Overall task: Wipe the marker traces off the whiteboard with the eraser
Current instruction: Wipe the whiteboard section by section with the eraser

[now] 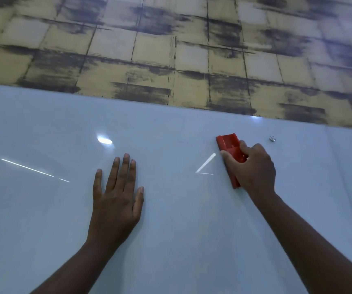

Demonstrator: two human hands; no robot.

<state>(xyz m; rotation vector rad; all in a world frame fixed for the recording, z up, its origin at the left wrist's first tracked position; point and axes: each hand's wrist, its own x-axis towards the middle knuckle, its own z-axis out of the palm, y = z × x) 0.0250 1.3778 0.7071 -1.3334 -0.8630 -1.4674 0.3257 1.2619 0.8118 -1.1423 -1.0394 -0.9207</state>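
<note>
One eraser (229, 149): red plastic, blocky, ridged back, lying flat against the whiteboard (170, 230) near its upper right. Right hand (253, 168) grips it, fingers curled over the back, thumb along its left edge. Left hand (115, 200) is spread flat on the board, well left of the eraser. One small metal stud (272, 139) sits just right of it. Marker traces: too faint to tell; bright streaks look like reflections.
</note>
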